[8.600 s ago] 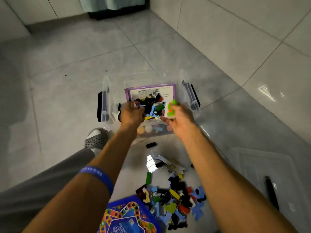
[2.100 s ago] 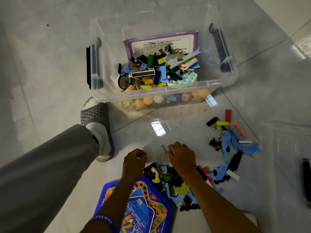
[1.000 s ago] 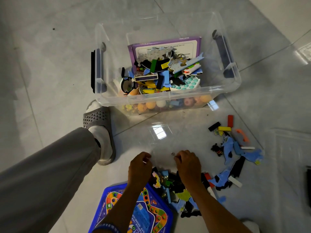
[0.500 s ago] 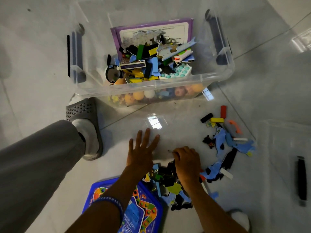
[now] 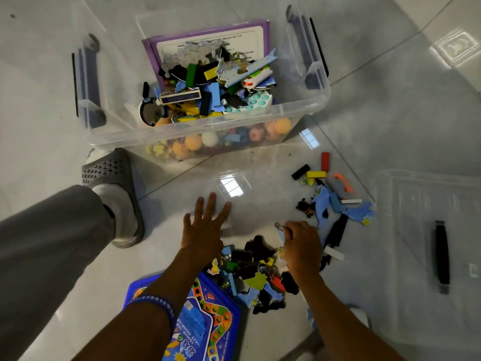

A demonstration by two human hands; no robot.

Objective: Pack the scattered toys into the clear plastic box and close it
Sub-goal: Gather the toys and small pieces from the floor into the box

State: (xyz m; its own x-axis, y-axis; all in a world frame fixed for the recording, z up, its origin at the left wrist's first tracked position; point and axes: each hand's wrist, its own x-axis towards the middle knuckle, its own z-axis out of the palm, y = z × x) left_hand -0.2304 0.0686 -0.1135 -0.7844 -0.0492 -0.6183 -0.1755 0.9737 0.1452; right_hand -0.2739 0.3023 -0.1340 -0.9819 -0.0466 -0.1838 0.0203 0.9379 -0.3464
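Change since earlier frames: left hand [image 5: 205, 230] has gone from curled at the pile to flat with fingers spread; right hand [image 5: 302, 246] has lifted slightly with a small item.
Left hand: fully open, palm down on the floor [image 5: 260, 168], lower centre of frame, holding nothing.
Right hand: fingers pinched on a metal clip [image 5: 279, 225], lower centre-right.
Box [image 5: 307, 105]: clear plastic, upper centre of frame, open, partly filled with toys and a purple card [image 5: 208, 37].
Near pile [image 5: 257, 272]: loose pieces on the floor between both wrists, lower centre.
Far pile [image 5: 335, 204]: scattered pieces, right of centre.
Board [image 5: 205, 324]: blue, bottom centre, beneath the left forearm.
Lid [image 5: 429, 225]: clear, flat on the floor, right edge.
Shoe [image 5: 114, 186]: grey, left of centre, beside the box.
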